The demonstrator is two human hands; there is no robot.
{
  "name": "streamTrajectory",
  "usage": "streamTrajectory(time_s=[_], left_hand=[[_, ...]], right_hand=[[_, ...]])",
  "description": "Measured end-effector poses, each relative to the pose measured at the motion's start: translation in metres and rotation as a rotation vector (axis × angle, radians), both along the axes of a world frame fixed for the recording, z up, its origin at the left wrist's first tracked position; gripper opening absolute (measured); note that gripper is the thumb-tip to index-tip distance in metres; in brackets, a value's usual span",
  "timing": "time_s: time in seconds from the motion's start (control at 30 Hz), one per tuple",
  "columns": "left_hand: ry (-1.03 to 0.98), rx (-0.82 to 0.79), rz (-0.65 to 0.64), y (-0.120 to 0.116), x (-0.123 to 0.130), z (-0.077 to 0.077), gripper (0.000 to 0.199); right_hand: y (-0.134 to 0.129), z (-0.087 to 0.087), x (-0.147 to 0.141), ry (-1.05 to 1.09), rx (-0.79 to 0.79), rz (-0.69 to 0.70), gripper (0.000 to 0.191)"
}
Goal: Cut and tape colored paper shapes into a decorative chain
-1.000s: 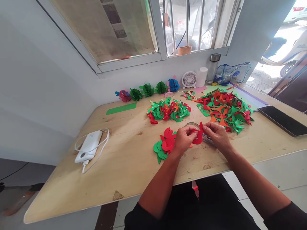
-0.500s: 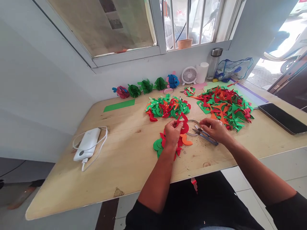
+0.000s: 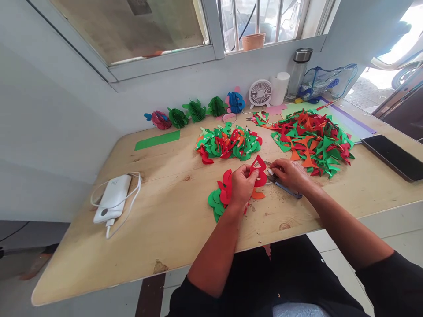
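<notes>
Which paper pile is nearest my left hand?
The small pile of curved red and green paper cutouts, partly hidden by your left hand; both larger multicoloured paper piles lie farther off.

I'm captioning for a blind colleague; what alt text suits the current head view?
A person's left hand pinches a red paper cutout above a wooden table; the right hand partly covers thread snips. Beyond lie multicoloured cutouts and a larger heap of paper scraps, with five folded-paper figures and a desk fan by the wall.

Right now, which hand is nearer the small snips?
Right: the right hand is right by the snips, contact unclear; the left hand is to their left, holding red paper.
</notes>
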State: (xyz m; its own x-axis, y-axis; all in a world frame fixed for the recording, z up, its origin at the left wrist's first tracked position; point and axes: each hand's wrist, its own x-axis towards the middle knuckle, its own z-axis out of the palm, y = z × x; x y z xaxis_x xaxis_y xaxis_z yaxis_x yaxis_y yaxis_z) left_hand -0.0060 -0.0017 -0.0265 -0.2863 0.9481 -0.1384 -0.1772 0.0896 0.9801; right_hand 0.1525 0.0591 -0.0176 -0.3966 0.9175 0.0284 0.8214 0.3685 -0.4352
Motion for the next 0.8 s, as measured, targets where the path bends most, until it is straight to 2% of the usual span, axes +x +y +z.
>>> streamTrajectory(time_s=[0.23, 0.47, 0.67, 0.8], left_hand=[[0.048, -0.035, -0.077, -0.0010, 0.0045, -0.0043, 0.015], [0.016, -0.050, -0.155, -0.0016, 0.0082, -0.0039, 0.012], [0.111, -0.028, -0.185, -0.0021, 0.0084, -0.0011, 0.010], [0.081, -0.026, -0.206, -0.0022, 0.0084, -0.0002, 0.013]], right_hand=[[0.0010, 0.0017, -0.0014, 0.017, -0.062, 0.006, 0.019], [0.0010, -0.0025, -0.0007, 0.022, -0.028, 0.030, 0.016], [-0.0008, -0.0027, -0.0006, 0.016, -0.022, 0.024, 0.016], [-0.0012, -0.0025, -0.0006, 0.027, -0.024, 0.022, 0.016]])
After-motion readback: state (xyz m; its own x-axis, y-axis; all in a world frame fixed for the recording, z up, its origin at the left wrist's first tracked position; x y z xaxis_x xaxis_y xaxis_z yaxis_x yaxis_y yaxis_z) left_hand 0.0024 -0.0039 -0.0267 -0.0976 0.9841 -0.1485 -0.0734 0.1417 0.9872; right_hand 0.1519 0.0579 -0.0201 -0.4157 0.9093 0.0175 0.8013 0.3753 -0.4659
